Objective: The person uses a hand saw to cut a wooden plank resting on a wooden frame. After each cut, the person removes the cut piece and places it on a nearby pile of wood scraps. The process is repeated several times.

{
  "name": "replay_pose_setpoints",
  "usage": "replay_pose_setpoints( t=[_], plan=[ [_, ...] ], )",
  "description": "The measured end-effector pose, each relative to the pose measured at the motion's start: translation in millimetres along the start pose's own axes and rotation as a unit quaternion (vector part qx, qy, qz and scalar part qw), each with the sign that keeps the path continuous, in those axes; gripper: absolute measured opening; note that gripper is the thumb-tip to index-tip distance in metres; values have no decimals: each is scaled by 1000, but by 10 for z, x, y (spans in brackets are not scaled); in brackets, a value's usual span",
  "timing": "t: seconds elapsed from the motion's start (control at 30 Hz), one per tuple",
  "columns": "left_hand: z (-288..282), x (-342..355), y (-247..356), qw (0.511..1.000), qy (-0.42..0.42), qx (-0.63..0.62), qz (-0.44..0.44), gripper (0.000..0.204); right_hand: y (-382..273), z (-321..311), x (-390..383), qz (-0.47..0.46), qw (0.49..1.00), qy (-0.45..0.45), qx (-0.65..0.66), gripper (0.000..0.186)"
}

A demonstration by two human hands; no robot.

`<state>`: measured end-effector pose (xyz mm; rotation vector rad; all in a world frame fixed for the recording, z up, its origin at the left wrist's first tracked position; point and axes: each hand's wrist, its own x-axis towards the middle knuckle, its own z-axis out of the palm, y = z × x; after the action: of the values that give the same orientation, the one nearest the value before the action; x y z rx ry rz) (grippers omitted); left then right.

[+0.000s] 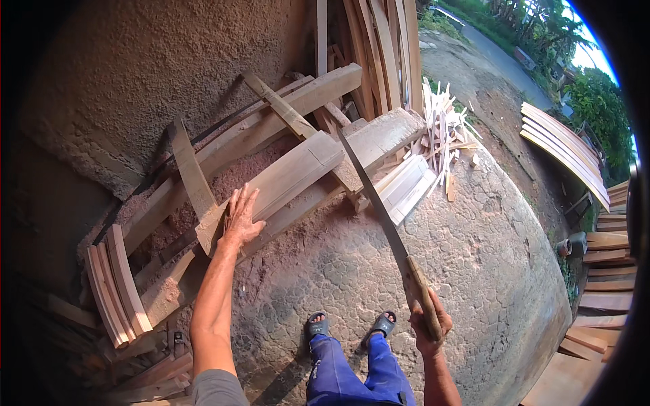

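Note:
A wooden board [298, 170] with pencil-like lines near its far end lies slantwise across a rough timber trestle [386, 139]. My left hand [238, 218] presses flat on the board's near part, fingers spread. My right hand [431, 321] is wrapped round the wooden handle of a handsaw [384, 210]. The saw's long dark blade slopes up and away, its tip close beside the board's far end. Whether the teeth touch the wood, I cannot tell.
Curved wooden strips [122, 284] lean at the trestle's left end. Thin offcuts [443, 128] and short pale blocks [406, 186] lie beyond on the cracked concrete [474, 271]. Tall planks [379, 54] stand against the rough wall [149, 74]. More boards [606, 298] are laid out at right.

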<state>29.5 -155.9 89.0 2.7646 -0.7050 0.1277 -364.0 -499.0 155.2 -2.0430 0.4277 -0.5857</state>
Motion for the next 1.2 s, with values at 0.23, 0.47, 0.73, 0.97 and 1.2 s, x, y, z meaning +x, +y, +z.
replay_pose_setpoints(
  t=[0.23,0.47,0.73,0.97,1.2],
  plan=[
    [559,1039,886,964,235,-113,-49,32,219,-190,877,-49,994,-75,65,56],
    [1084,1928,980,909,301,-230,-173,17,445,-219,1398,-69,983,-144,93,61],
    [1195,2163,1313,939,256,-63,-220,20,625,-84,1810,-117,981,-136,66,59],
    [1627,2272,884,948,253,-34,-191,19,645,46,1959,-140,977,-149,61,60],
    [1666,2179,516,944,230,-9,-235,16,505,67,1980,-111,971,-189,91,61]
  ],
)
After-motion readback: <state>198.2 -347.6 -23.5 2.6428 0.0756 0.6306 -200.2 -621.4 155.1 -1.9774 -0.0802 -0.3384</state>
